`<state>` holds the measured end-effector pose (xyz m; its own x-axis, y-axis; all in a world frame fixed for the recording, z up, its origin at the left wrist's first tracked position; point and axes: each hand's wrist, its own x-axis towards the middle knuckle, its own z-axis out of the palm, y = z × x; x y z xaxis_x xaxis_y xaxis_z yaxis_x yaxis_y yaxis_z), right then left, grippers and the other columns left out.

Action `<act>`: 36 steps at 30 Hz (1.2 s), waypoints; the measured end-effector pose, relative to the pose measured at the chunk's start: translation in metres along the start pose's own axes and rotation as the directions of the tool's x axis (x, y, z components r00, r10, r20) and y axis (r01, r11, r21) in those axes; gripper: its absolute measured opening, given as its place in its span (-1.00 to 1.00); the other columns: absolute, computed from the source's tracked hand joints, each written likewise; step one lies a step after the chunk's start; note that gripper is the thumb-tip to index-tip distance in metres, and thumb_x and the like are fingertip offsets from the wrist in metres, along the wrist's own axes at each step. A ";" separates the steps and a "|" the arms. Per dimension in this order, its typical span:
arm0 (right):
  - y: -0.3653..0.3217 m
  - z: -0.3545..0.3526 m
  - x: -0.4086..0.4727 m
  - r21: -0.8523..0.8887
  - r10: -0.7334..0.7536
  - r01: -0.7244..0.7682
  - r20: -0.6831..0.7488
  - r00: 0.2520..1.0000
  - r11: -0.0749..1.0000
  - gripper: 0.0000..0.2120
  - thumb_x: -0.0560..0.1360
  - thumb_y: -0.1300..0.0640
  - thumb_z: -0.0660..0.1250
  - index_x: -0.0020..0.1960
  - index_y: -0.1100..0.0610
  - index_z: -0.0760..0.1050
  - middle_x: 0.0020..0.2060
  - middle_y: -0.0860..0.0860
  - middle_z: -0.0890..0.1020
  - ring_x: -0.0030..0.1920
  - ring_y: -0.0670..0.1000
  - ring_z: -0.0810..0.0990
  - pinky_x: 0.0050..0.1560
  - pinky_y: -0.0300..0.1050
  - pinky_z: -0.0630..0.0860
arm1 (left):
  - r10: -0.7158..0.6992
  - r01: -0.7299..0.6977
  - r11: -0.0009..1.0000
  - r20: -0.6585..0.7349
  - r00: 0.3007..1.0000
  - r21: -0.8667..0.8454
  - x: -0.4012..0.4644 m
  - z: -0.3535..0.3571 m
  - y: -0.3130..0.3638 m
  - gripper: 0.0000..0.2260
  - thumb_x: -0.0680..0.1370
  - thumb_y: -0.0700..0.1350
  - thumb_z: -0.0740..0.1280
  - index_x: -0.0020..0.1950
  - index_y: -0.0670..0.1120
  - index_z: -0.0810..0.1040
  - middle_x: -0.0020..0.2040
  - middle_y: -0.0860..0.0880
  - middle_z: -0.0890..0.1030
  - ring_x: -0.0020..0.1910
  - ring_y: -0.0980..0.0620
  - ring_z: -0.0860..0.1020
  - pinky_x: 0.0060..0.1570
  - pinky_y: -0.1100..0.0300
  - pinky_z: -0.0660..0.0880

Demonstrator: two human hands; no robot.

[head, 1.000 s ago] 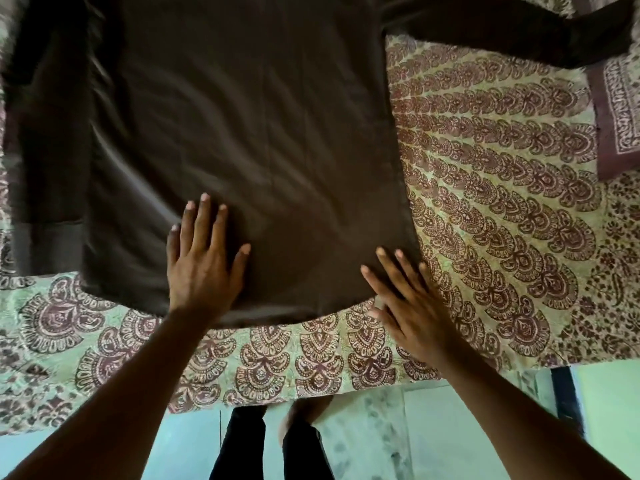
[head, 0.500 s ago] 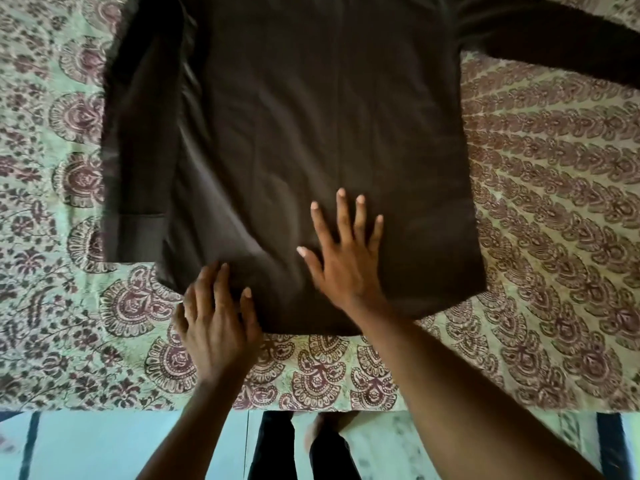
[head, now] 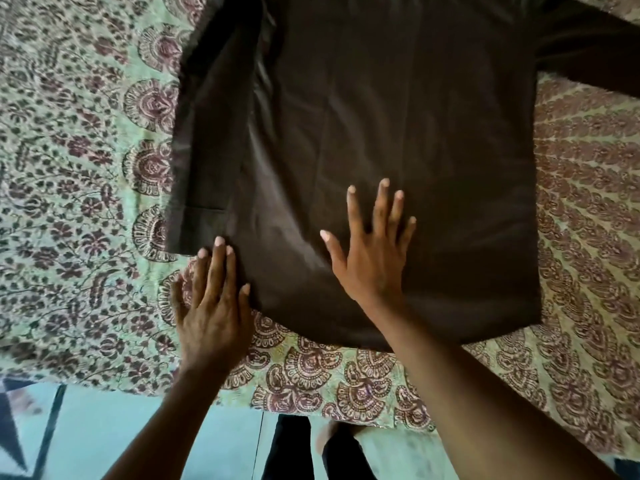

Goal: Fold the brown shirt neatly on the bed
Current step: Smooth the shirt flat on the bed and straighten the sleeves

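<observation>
From the head camera, looking down, the right hand [head: 372, 258] lies flat on the brown shirt [head: 408, 140]. Its fingers are straight and spread wide. The palm presses the cloth near the bottom edge. It holds nothing.

The left hand [head: 213, 306] is flat too, with the fingers straight and close together. It sits at the bottom left corner of the shirt. The fingertips [head: 219, 241] touch the cloth just below the cuff, and the thumb lies along the shirt's edge. The rest of this hand rests on the bed sheet [head: 69, 202]. It grips nothing.

The brown shirt lies spread out on the bed, in the middle and top of the picture. Its left sleeve [head: 207, 140] is folded in and runs down the left side of the shirt. The right sleeve [head: 588, 53] sticks out to the right at the top.

The top of the shirt is cut off by the picture edge, so the collar cannot be seen. The end of the right sleeve is cut off as well. The right hand covers part of the cloth under it. Below the bed, dark trouser legs [head: 291, 448] and a pale floor [head: 121, 427] show, a bit blurry.

There is one shirt, two sleeves, two hands and one sheet with a flower and fan print.
</observation>
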<state>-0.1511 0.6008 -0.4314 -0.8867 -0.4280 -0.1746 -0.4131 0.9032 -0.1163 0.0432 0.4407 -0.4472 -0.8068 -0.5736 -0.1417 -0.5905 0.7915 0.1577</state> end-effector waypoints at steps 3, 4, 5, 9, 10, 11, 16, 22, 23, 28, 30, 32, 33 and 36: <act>-0.025 0.016 -0.006 -0.029 -0.007 0.009 0.055 0.998 1.000 -0.20 0.59 -0.42 0.00 0.68 -0.02 -0.03 0.66 0.21 -0.12 0.63 0.36 -0.17 0.51 0.52 -0.07 | -0.086 0.076 0.988 -0.068 0.994 -0.136 -0.011 -0.003 -0.004 -0.48 0.69 0.00 0.05 0.65 -0.11 0.20 0.69 -0.02 0.08 0.67 -0.05 0.06 0.57 -0.21 0.11; -0.035 0.021 -0.021 -0.034 -0.104 0.107 0.077 0.992 0.994 -0.19 0.59 -0.41 0.01 0.68 -0.01 -0.03 0.66 0.21 -0.13 0.63 0.35 -0.19 0.51 0.52 -0.10 | -0.082 0.059 0.977 -0.108 0.991 -0.205 -0.009 -0.006 -0.003 -0.51 0.69 -0.05 0.08 0.62 -0.15 0.27 0.67 -0.05 0.14 0.66 -0.07 0.09 0.56 -0.21 0.15; -0.043 0.026 -0.039 -0.025 -0.238 0.242 0.098 0.966 0.970 -0.20 0.59 -0.39 0.04 0.68 0.00 -0.01 0.67 0.19 -0.12 0.64 0.33 -0.19 0.51 0.52 -0.08 | -0.069 0.029 0.965 -0.146 0.987 -0.262 -0.003 -0.010 -0.002 -0.54 0.69 -0.08 0.10 0.59 -0.18 0.32 0.66 -0.08 0.19 0.66 -0.08 0.09 0.56 -0.19 0.17; -0.053 0.037 -0.096 0.040 -0.642 0.646 0.175 0.746 0.762 -0.33 0.68 -0.24 0.09 0.68 0.01 0.04 0.67 0.15 -0.08 0.67 0.19 -0.13 0.49 0.50 0.09 | 0.103 -0.153 0.954 -0.197 0.975 -0.258 0.045 -0.040 0.005 -0.55 0.69 -0.10 0.12 0.58 -0.14 0.33 0.66 -0.06 0.19 0.67 -0.04 0.06 0.58 -0.12 0.15; -0.048 0.036 -0.098 0.049 -0.686 0.689 0.164 0.708 0.723 -0.34 0.68 -0.22 0.10 0.68 0.01 0.03 0.67 0.14 -0.06 0.67 0.17 -0.11 0.51 0.46 0.11 | 0.171 -0.211 0.951 -0.181 0.968 -0.228 0.062 -0.043 0.008 -0.54 0.69 -0.07 0.13 0.60 -0.11 0.31 0.67 -0.05 0.16 0.67 -0.04 0.04 0.59 -0.12 0.14; -0.042 0.033 -0.094 0.061 -0.708 0.708 0.133 0.693 0.704 -0.35 0.69 -0.20 0.10 0.68 0.02 0.05 0.68 0.13 -0.02 0.67 0.16 -0.07 0.53 0.41 0.13 | 0.244 -0.270 0.944 -0.152 0.958 -0.188 0.078 -0.045 0.009 -0.52 0.69 -0.04 0.14 0.61 -0.08 0.29 0.68 -0.04 0.14 0.67 -0.04 0.02 0.59 -0.12 0.12; 0.004 -0.002 -0.028 -0.032 -0.222 0.220 -0.096 0.970 0.975 -0.33 0.65 -0.27 0.12 0.66 0.01 0.14 0.66 0.13 0.07 0.66 0.19 0.02 0.54 0.32 0.14 | 0.510 -0.512 0.856 0.044 0.859 0.074 0.122 -0.029 0.009 -0.39 0.67 0.22 0.12 0.67 0.04 0.12 0.70 0.00 0.04 0.67 -0.04 0.04 0.56 -0.16 0.13; 0.042 0.009 -0.040 -0.138 -0.077 0.091 0.109 0.991 0.986 -0.18 0.57 -0.43 0.05 0.68 -0.05 -0.03 0.66 0.21 -0.12 0.64 0.33 -0.15 0.54 0.42 0.02 | 0.389 -0.389 0.919 0.018 0.921 0.058 0.095 -0.023 -0.006 -0.36 0.65 0.20 0.12 0.67 -0.05 0.13 0.69 0.01 0.07 0.66 -0.02 0.08 0.56 -0.16 0.13; 0.040 0.010 -0.055 -0.126 -0.198 0.218 0.155 0.968 0.968 -0.19 0.58 -0.41 0.07 0.68 -0.05 -0.03 0.67 0.19 -0.13 0.65 0.30 -0.14 0.54 0.43 0.03 | 0.370 -0.370 0.928 0.011 0.929 0.051 0.091 -0.024 -0.005 -0.37 0.65 0.19 0.13 0.66 -0.07 0.17 0.69 0.00 0.10 0.66 -0.03 0.11 0.55 -0.18 0.15; 0.035 0.009 -0.090 -0.010 -0.571 0.587 0.220 0.791 0.809 -0.30 0.65 -0.29 0.08 0.68 0.00 0.04 0.68 0.08 -0.07 0.67 0.13 -0.06 0.49 0.37 0.14 | 0.277 -0.276 0.961 -0.043 0.960 0.023 0.092 -0.029 0.001 -0.48 0.64 0.07 0.18 0.55 -0.16 0.39 0.60 -0.12 0.33 0.54 -0.17 0.35 0.41 -0.22 0.28; 0.028 0.001 -0.066 0.022 -0.554 0.559 0.161 0.817 0.829 -0.33 0.65 -0.28 0.09 0.67 -0.04 0.07 0.68 0.07 -0.05 0.67 0.12 -0.04 0.51 0.35 0.12 | 0.205 -0.207 0.978 -0.078 0.976 -0.028 0.100 -0.032 0.001 -0.51 0.64 0.03 0.19 0.49 -0.22 0.45 0.58 -0.14 0.37 0.53 -0.18 0.36 0.39 -0.22 0.31; 0.022 -0.008 -0.022 0.007 -0.406 0.407 0.070 0.911 0.914 -0.32 0.64 -0.30 0.10 0.67 -0.06 0.08 0.68 0.10 -0.05 0.67 0.17 -0.04 0.53 0.34 0.11 | 0.146 -0.155 0.984 -0.100 0.984 -0.084 0.111 -0.034 0.000 -0.53 0.64 0.01 0.19 0.46 -0.24 0.47 0.59 -0.12 0.35 0.56 -0.14 0.32 0.43 -0.20 0.30; 0.019 -0.011 0.004 -0.013 -0.309 0.310 0.038 0.950 0.951 -0.31 0.64 -0.33 0.08 0.67 -0.07 0.06 0.68 0.13 -0.06 0.67 0.20 -0.05 0.54 0.35 0.08 | 0.128 -0.140 0.984 -0.106 0.986 -0.110 0.118 -0.036 -0.001 -0.53 0.64 0.00 0.19 0.47 -0.23 0.46 0.60 -0.11 0.34 0.58 -0.13 0.29 0.45 -0.19 0.28; 0.000 -0.014 0.063 -0.034 -0.103 0.106 0.069 0.992 0.994 -0.23 0.61 -0.41 0.03 0.68 -0.07 -0.02 0.66 0.20 -0.15 0.65 0.28 -0.16 0.53 0.42 0.01 | 0.121 -0.137 0.979 -0.113 0.986 -0.154 0.144 -0.045 0.001 -0.51 0.65 0.02 0.17 0.55 -0.15 0.37 0.62 -0.09 0.30 0.61 -0.10 0.23 0.51 -0.17 0.25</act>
<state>-0.2094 0.5742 -0.4288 -0.8230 -0.5202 -0.2283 -0.5114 0.8534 -0.1010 -0.0750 0.3498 -0.4239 -0.8694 -0.4941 -0.0107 -0.4705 0.8208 0.3240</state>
